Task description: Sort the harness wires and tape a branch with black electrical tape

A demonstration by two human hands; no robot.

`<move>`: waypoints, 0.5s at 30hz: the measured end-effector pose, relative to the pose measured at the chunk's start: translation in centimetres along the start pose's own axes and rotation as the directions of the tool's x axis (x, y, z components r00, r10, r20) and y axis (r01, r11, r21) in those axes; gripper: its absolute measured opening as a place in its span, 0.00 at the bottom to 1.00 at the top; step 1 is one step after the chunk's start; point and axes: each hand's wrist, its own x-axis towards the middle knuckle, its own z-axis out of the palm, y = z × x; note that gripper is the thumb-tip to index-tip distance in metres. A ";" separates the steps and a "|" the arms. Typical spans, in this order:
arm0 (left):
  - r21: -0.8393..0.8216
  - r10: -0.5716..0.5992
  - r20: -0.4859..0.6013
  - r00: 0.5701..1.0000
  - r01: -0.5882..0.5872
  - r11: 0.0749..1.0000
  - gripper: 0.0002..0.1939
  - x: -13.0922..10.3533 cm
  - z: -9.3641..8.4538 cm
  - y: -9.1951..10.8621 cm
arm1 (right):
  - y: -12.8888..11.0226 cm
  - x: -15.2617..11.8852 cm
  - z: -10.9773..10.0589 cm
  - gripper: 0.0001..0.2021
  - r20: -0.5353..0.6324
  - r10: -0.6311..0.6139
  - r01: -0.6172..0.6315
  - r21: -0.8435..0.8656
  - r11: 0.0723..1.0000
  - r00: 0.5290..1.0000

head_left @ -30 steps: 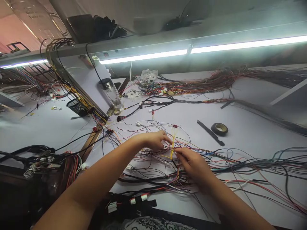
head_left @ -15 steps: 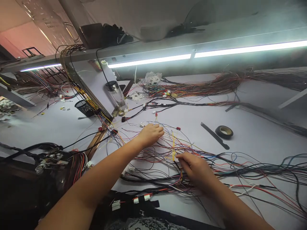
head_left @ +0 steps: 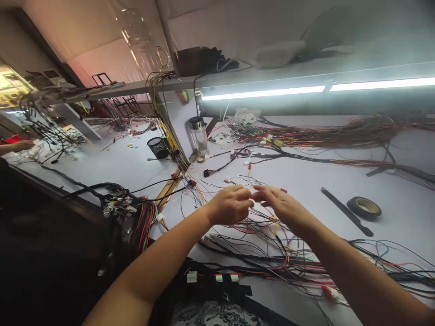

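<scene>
Near the middle of the white table, my left hand (head_left: 232, 205) has its fingers curled together over thin wires; what they hold is too small to make out. My right hand (head_left: 277, 203) is just to its right, fingertips close to the left hand's, fingers stretched and slightly apart. Under and around both hands spreads a bundle of thin coloured wires (head_left: 244, 231). Yellow wires (head_left: 275, 225) stand below my right hand. A white connector (head_left: 228, 180) and a small red connector (head_left: 249, 167) lie beyond the hands.
Black tape roll (head_left: 364, 208) and a dark strip (head_left: 346, 212) lie at right. Behind are a glass bottle (head_left: 199, 138), a mesh cup (head_left: 158, 148) and a long wire harness (head_left: 316, 136). At far left, another person's hand (head_left: 23, 146) shows.
The view has turned left, shifting the scene rightward. My right hand has left the yellow wires and moved up beside my left hand, its fingers now more spread.
</scene>
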 end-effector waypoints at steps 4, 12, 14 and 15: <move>0.043 0.123 0.089 0.988 -0.127 0.991 0.12 -0.8 0.3 0.9 | -3.4 4.8 3.5 0.18 0.252 0.087 -0.208 0.507 0.837 0.964; -0.026 0.128 0.136 0.982 -0.126 0.992 0.09 -5.9 -0.3 1.6 | -5.2 11.6 -0.8 0.13 -0.091 0.232 -0.092 0.735 0.671 0.969; -0.166 -0.051 0.021 0.998 0.054 0.985 0.14 -7.2 -0.8 0.0 | -4.5 11.8 -1.5 0.11 -0.133 0.257 -0.088 0.714 0.695 0.957; -0.261 -0.242 -0.073 0.968 0.216 0.941 0.17 -7.8 -1.2 -1.4 | -4.2 11.7 -1.5 0.10 -0.133 0.262 -0.098 0.696 0.711 0.956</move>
